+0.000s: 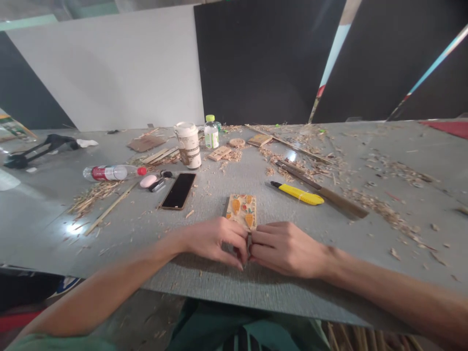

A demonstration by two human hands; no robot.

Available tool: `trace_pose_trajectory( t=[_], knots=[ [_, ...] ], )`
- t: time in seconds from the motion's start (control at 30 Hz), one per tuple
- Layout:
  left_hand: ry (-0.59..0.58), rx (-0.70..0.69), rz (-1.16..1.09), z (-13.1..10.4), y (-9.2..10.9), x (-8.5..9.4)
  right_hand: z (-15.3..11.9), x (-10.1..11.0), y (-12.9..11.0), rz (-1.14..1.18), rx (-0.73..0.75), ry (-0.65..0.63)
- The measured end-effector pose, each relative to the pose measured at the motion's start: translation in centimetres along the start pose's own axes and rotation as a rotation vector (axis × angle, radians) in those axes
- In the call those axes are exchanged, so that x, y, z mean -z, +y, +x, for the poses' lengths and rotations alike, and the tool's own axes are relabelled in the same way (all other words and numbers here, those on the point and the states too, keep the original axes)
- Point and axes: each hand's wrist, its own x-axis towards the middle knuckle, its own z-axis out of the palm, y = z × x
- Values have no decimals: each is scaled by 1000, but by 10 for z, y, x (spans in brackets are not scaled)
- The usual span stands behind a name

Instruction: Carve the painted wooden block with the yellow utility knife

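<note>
My left hand (218, 240) and my right hand (285, 247) meet low over the table, close to its front edge. Both have curled fingers, with their tips together at one spot; whatever is pinched there is too small or hidden to name. Just beyond the fingertips lies a small flat block (242, 207) with orange and red painted shapes on a pale ground. My hands cover its near edge, so I cannot tell whether they touch it. To the right of the block rests a yellow-handled knife (300, 193), and past it a long wide blade (340, 202).
A black phone (179, 191), a lying plastic bottle (114, 172), a paper cup (188, 146) and a green-capped bottle (211, 131) stand or lie to the left and behind. Carved wooden pieces (220, 153), a patterned block (260, 140), wood strips and shavings (383, 204) litter the grey table (234, 287).
</note>
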Motion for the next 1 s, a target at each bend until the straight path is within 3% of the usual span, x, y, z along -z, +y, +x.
trace_pose_trajectory(
  t=[0.27,0.6,1.0],
  knots=[
    [39,-21,136,-1,-3,-1,-2,-3,3,-8,-33,12],
    [298,111,298,-1,-3,1,-3,-3,9,-129,-265,130],
    [428,194,431,6,1,-6,-6,-11,10,-199,-421,131]
  ],
)
